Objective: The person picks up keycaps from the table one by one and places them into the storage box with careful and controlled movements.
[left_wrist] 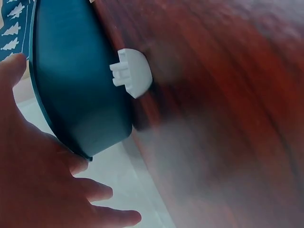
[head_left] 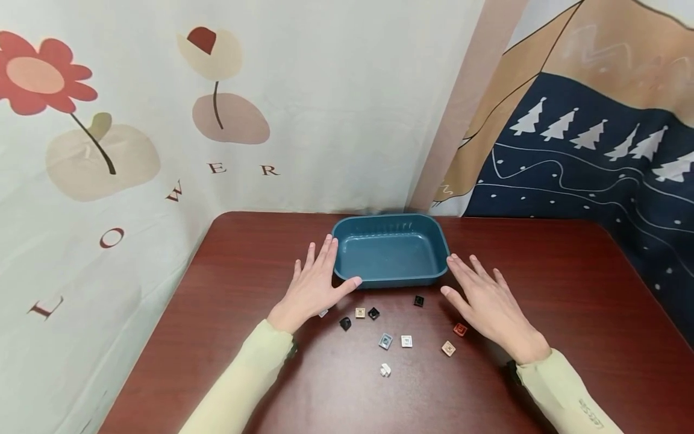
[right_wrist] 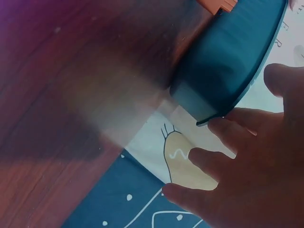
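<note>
A blue plastic tub with nothing in it stands toward the back of the table. My left hand is at its left side, fingers straight and spread, fingertips right at the rim, thumb over the front corner. Over at the right side, my right hand is spread too, its fingertips close to the rim. In front of the tub lie several small keycaps: a black keycap, a red keycap, a beige keycap, a blue-grey keycap and a white keycap among them.
A brown wooden table carries everything. Behind it hangs a printed cloth with flowers and letters, and a dark blue part with white trees at the right. Another white keycap lies nearest the front.
</note>
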The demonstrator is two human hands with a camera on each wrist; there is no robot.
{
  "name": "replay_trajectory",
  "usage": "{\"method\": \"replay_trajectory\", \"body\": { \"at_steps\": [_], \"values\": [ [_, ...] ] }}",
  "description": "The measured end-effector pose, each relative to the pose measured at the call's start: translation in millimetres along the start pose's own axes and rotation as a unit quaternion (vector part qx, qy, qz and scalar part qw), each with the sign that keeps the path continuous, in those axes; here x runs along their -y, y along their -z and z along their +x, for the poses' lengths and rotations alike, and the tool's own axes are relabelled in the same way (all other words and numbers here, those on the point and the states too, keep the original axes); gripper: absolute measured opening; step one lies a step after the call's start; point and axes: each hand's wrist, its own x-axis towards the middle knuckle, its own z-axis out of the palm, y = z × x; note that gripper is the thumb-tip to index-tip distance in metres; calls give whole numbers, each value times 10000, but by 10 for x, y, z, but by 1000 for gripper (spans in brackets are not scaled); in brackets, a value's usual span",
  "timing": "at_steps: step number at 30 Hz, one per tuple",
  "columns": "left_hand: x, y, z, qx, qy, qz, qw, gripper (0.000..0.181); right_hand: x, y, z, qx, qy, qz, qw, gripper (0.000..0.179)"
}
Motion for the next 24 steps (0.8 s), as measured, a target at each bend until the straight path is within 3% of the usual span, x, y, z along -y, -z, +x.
{"method": "replay_trajectory", "body": {
  "at_steps": [8, 15, 24],
  "values": [
    [-9, -21, 1, 66, -52, 4, 10000, 107, -3, 11, -45, 48, -34, 57, 10000, 74],
    [-1, -22, -1, 55, 9, 27, 10000, 106, -35, 23, -216, -113, 43, -106, 9999, 76],
    [24, -12, -10, 122, -2, -21, 9999, 105, -46, 46, -429, 246, 166, -250, 9992, 76]
  ]
}}
